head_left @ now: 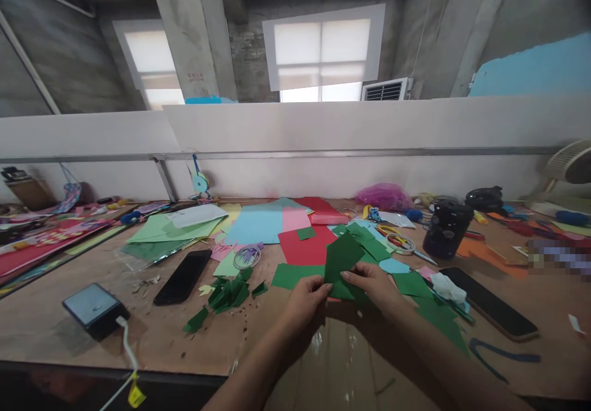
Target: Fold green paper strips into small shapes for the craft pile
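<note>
Dark green paper sheet (342, 257), thin, matt, cut to an irregular angled outline; held just above the near middle of the brown wooden worktop (69, 319), tilted up toward the camera. Pinched at lower edge from both sides: left hand (305, 300) with fingers closed on the lower left corner, right hand (373, 283) with fingers closed on the lower right edge, thumbs on top.

Handling, as judged: best kept taut between the two pinches, grips near the edge, any crease set square before pressing, since thin paper buckles and tears readily.

Surface plain, no print seen; one darker fold or overlap near the lower part, not clear which.

Nearby, noted: heap of small dark green paper offcuts (228, 294) to the left; flat green paper pieces (290, 274) just beyond the left hand; red paper sheet (305, 250) behind; black phone (183, 277) further left; second black phone (490, 303) to the right; black round pot (447, 227) far right.
</note>
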Demonstrator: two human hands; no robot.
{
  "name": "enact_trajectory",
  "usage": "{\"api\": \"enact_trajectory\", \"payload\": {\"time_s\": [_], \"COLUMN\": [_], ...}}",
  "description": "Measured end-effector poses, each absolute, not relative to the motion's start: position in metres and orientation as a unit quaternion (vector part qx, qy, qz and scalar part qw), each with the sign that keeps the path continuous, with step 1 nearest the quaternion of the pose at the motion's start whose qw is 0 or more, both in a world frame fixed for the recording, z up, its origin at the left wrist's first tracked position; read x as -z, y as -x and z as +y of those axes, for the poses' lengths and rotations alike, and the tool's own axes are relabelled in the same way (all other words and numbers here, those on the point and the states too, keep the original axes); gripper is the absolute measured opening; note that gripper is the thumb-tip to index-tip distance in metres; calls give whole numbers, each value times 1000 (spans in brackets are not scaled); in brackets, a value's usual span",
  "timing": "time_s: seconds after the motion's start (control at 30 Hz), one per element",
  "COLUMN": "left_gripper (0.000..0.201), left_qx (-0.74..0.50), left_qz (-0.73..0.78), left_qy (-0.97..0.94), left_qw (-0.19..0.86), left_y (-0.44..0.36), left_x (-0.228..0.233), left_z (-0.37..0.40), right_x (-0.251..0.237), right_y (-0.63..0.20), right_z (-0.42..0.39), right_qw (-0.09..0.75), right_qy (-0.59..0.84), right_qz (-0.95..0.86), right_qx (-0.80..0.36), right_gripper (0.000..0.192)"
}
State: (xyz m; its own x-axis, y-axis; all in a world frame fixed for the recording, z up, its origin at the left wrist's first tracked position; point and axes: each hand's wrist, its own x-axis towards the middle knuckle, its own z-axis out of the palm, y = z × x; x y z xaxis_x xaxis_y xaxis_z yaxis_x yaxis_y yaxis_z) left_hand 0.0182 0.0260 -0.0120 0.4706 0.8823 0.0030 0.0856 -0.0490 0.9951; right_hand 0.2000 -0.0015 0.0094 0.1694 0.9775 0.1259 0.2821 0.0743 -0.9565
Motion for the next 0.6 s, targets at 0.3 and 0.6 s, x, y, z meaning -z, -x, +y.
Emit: {"api": "enact_trajectory", "payload": {"time_s": [0.3,0.6], "left_gripper": [34,34], "left_qx": [-293,-286], "left_qz": [362,369], "left_qy": [-580,-636], "left_qw": [668,615], "left_y": [-16,-21], "left_x": [7,7], "left_z": [42,59], "right_x": [2,11], "right_y": [-214,-217], "right_z": [22,28], "right_qw": [533,528], "right_qy": [563,570], "right_qz": [-473,-439], "right_qx": [-418,-451], "right_gripper": [45,42]}}
